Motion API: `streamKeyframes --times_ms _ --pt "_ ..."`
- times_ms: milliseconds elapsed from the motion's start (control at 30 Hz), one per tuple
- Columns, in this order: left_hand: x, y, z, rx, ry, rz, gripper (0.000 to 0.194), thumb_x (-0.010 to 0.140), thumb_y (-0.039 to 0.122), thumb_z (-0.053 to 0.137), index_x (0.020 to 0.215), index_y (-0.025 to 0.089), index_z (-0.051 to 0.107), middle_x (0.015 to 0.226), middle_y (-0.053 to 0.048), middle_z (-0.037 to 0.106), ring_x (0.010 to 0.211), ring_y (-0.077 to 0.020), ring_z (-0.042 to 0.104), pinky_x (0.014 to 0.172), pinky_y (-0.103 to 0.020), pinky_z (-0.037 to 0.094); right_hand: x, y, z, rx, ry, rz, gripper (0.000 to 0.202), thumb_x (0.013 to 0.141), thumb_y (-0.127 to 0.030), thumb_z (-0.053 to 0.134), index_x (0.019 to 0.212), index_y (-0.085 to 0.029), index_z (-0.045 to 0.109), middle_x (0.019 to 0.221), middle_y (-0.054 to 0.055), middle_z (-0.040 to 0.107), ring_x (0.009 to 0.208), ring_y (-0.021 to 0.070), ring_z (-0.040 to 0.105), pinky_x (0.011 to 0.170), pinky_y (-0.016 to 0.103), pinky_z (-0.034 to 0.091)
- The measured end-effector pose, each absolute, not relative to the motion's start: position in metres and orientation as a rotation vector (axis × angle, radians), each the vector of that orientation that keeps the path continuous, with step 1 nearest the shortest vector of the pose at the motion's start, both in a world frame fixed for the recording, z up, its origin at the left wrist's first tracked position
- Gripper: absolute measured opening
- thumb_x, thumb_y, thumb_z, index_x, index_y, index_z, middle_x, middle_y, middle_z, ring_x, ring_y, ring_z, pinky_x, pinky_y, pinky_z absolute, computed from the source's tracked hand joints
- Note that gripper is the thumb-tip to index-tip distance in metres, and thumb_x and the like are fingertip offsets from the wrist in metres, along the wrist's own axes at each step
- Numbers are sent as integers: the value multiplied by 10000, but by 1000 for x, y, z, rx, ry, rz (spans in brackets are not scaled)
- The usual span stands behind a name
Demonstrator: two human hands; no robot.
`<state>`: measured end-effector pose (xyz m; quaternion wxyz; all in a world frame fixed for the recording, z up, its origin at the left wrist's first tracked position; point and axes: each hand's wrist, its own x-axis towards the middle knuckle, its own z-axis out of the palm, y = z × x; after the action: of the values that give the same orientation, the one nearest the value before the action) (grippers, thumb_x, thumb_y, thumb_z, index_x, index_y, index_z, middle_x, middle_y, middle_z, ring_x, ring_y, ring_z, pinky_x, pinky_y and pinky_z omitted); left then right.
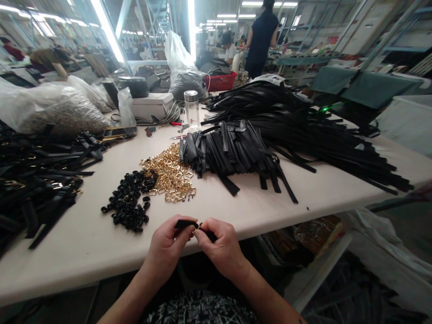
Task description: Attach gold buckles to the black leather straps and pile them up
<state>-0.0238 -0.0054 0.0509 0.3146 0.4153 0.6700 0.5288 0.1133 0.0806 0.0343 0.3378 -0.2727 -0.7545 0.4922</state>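
Observation:
Close to the table's front edge, my left hand (170, 240) and my right hand (221, 245) meet, thumbs almost touching. Both are closed on a short black strap (185, 223), whose flat end sticks out above the left fingers. Its other part passes into the right fingers; whatever sits between the thumbs is too small and covered to make out. Just beyond the hands lie a heap of black strap loops (130, 200) and a heap of gold-coloured buckles (170, 173). Behind them is a pile of short black straps (229, 150).
Long black straps (303, 126) cover the table's right side. Finished-looking straps with gold fittings (40, 180) are heaped at left, below plastic bags (57, 105). A glass bottle (192, 114) stands mid-table, near a white box (151, 107) and red basket (221, 82). A person (261, 40) stands beyond.

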Motion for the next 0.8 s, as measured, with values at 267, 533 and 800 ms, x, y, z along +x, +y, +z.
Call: streamKeyframes --times_ms 267,533,800 --pt "-28 -17 63 1444 1584 1272 318 901 157 517 1106 281 726 1144 -64 698 1066 -225 631 948 -312 472 127 83 41 -691 -1967 1411 296 863 -308 628 615 -170 544 579 -45 511 541 104 439 526 224 327" --pt "-36 -19 68 937 1355 1137 228 844 398 697 969 208 701 845 -41 689 769 -174 605 705 -258 484 137 85 46 -599 -2121 1510 294 895 -346 634 665 -172 582 602 -35 545 569 119 480 532 221 333" --pt "-41 -17 54 929 1470 1109 193 779 331 734 888 175 704 736 -20 646 656 -142 535 591 -225 411 132 117 54 -263 -2555 933 478 1042 -488 493 696 -178 605 645 -2 582 576 128 518 545 253 313"
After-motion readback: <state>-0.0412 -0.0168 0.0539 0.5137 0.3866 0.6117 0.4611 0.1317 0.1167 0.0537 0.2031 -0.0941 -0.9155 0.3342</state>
